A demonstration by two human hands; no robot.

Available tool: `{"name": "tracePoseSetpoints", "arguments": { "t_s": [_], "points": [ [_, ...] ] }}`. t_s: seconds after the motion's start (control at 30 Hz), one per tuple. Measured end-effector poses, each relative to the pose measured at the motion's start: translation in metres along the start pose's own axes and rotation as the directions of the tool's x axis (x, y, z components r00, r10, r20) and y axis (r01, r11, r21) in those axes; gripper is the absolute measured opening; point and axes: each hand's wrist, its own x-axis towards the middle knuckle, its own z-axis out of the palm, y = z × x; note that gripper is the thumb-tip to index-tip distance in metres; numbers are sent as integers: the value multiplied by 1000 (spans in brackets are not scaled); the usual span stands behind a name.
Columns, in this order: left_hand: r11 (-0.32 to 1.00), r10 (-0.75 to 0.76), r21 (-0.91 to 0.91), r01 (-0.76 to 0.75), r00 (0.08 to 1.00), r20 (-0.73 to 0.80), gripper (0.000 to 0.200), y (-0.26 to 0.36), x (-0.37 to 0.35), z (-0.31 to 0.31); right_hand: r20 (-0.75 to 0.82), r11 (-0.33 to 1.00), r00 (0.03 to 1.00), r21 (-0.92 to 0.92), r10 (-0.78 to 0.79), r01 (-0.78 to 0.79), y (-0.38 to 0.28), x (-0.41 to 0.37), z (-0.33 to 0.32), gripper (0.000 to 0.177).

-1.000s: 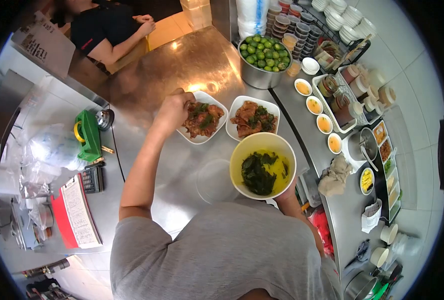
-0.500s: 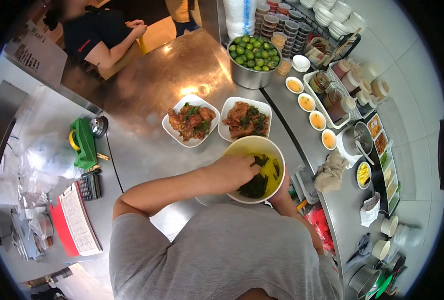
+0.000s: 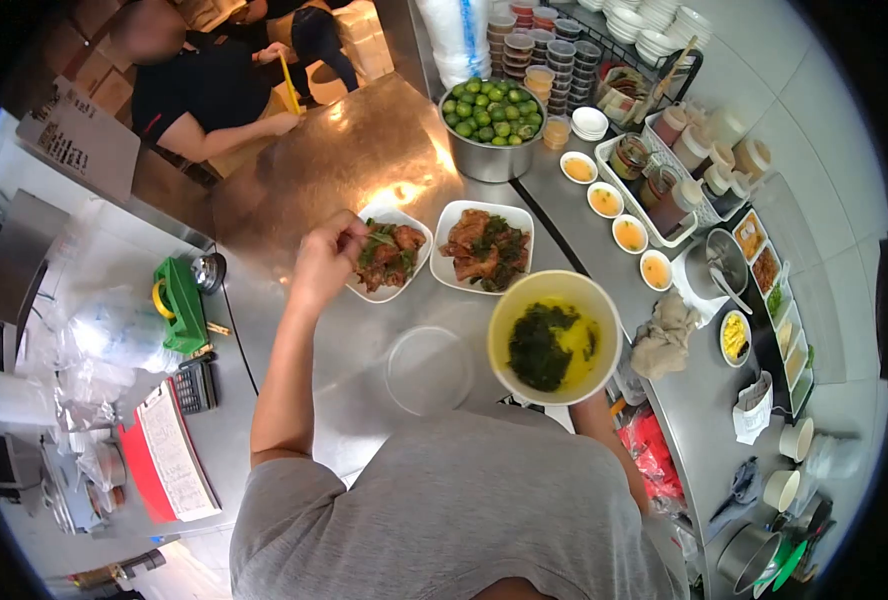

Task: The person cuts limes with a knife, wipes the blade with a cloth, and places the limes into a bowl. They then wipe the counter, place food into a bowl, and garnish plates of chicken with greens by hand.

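Note:
My left hand [image 3: 329, 258] is over the left edge of a white bowl of fried meat pieces [image 3: 389, 262], its fingertips pinched on some green leaves. A second white bowl [image 3: 482, 245], just right of it, has fried meat topped with dark leaves. At the right, my right hand [image 3: 588, 408] supports a cream tub [image 3: 612, 345] from below, its fingers mostly hidden. Dark leaves [image 3: 539, 355] lie in yellow liquid inside the tub. A clear round lid [image 3: 427, 370] lies on the steel counter left of the tub.
A pot of green limes [image 3: 494, 160] stands beyond the bowls. Small sauce dishes [image 3: 629, 234], a bottle basket [image 3: 604, 165] and a cloth [image 3: 664, 335] are on the right. A green box [image 3: 179, 300], calculator and red clipboard [image 3: 144, 465] are left. Another person [image 3: 209, 95] stands across the counter.
My left hand has come out of the tub and moved up and left to the left bowl. The tub has shifted right, uncovering the clear lid. The other person's hands have moved apart.

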Motion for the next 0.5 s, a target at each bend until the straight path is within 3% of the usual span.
{"name": "tracePoseSetpoints", "arguments": {
  "t_s": [0.1, 0.2, 0.27, 0.3, 0.4, 0.47, 0.5],
  "points": [
    [942, 244, 261, -210, 964, -104, 11, -44, 8, 25, -76, 988, 985, -8, -156, 156, -35, -23, -6, 49],
    [774, 81, 632, -38, 996, -40, 13, -63, 9, 32, -146, 951, 940, -24, -307, 307, -72, -55, -4, 48],
    [779, 128, 626, 34, 969, -212, 19, -31, 9, 33, -179, 918, 903, 3, -391, 397, -95, -81, -8, 47],
    [739, 157, 673, 36, 962, -223, 23, -5, 8, 33, -184, 900, 893, 76, -410, 428, -107, -95, -14, 45],
    [914, 322, 270, -303, 946, -29, 33, 34, 3, 61, -201, 844, 846, 123, -494, 522, -130, -125, -41, 50],
    [920, 393, -35, -391, 912, 123, 34, 106, -10, 103, -206, 838, 840, 127, -502, 531, -131, -136, -47, 51],
    [829, 552, -179, -530, 826, 110, 38, 128, -18, 134, -207, 838, 841, 128, -500, 530, -130, -139, -48, 51]
  ]
}}
